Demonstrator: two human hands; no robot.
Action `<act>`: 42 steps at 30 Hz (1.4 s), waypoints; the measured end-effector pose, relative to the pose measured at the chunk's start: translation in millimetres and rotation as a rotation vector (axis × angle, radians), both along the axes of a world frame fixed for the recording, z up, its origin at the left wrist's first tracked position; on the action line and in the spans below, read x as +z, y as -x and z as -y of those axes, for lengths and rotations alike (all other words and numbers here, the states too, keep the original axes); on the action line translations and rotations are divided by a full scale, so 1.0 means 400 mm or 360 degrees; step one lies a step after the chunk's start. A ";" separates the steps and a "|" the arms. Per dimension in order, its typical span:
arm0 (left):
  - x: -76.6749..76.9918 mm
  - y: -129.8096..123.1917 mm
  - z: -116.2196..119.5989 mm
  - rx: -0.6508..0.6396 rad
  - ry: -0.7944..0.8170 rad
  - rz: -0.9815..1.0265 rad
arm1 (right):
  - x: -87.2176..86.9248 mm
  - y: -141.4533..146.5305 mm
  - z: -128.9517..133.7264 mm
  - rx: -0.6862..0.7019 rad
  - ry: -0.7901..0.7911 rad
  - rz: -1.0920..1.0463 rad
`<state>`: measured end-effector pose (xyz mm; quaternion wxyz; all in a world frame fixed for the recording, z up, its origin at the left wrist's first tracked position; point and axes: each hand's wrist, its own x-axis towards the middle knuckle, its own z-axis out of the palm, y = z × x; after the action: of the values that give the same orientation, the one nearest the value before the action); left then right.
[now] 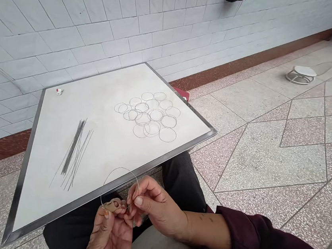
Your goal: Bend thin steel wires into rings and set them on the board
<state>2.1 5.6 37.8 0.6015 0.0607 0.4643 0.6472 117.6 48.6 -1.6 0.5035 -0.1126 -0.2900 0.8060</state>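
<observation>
A thin wire ring [123, 168] is held between my two hands, just in front of the table's near edge. My left hand [112, 228] is closed on its lower left part, with a small tan piece at the fingers. The fingertips of my right hand [156, 205] pinch the ring's lower right side. Several finished-looking wire rings [167, 135] lie overlapping on the right part of the white table [110, 90]. To the left on the same table rests a bundle of straight wires [75, 146], some fanned out.
A small red and white object [59, 91] sits at the table's far left. The table stands against a white tiled wall [126, 28]. A low stool [303, 74] is on the floor at the right. Something red [182, 93] shows behind the table's right edge.
</observation>
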 end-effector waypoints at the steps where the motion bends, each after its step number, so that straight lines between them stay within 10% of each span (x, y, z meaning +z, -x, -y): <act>1: -0.001 0.002 0.000 0.0007 0.0008 0.0009 | -0.001 -0.002 -0.001 0.0009 0.0001 -0.0001; 42: -0.057 0.016 0.009 0.0002 -0.0180 0.0302 | 0.021 -0.009 0.001 0.0081 0.0518 -0.0109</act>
<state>-4.1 2.1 15.1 0.6380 0.0328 0.3681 0.6756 121.3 48.0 6.9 0.4675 -0.1577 -0.1410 0.8583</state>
